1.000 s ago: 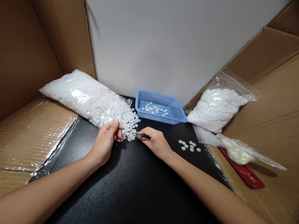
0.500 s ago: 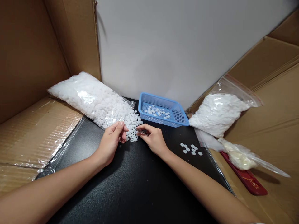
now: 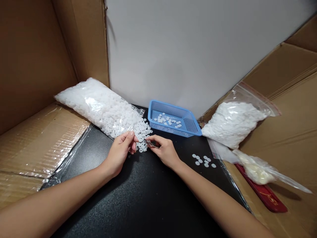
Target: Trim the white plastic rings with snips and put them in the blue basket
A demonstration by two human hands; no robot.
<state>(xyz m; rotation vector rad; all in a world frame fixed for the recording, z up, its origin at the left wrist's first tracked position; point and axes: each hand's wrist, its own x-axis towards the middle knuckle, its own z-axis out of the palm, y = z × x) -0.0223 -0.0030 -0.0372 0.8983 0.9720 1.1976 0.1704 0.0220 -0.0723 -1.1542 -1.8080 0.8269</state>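
Note:
My left hand [image 3: 122,147] is closed in a pinch, thumb against the fingers, at the near edge of a pile of small white rings [image 3: 141,145]. What lies between those fingertips is too small to make out. In my right hand [image 3: 164,148] is a pair of slim metal tweezers [image 3: 151,144], tips pointing left toward the left fingertips. The rings spill from the mouth of a large clear bag [image 3: 96,102] full of them. Behind my right hand stands a blue plastic basket [image 3: 174,129] with several white pieces on its floor.
Several flat white discs [image 3: 206,160] lie on the black table [image 3: 138,198] to the right. Beyond them are a zip bag of white material [image 3: 232,122], a smaller bag of cream-coloured stuff [image 3: 260,172] and a red case [image 3: 267,196]. Cardboard [image 3: 32,142] borders the left side.
The tweezers now show more fully, their tips closer to the left fingertips. Both hands stay over the near edge of the pile; the whole view has shifted slightly.

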